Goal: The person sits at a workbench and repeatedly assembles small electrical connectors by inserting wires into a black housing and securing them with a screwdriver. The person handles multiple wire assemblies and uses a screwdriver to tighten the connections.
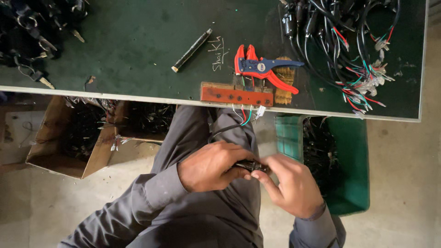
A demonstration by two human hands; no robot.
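Note:
Over my lap, my left hand (212,166) is closed around a small black plug-like part (251,165) with a black cable (225,130) running from it. The cable rises to loose red, green and white wire ends (248,114) at the table edge. My right hand (289,183) pinches the same black part from the right with thumb and fingertips. Both hands are below the near edge of the dark green table (138,50).
On the table lie a red and blue wire stripper (262,68), a red strip with holes (236,96), a dark pen (192,50) and a heap of black wire harnesses (349,41). A cardboard box (69,138) and a green crate (344,160) of wires stand below.

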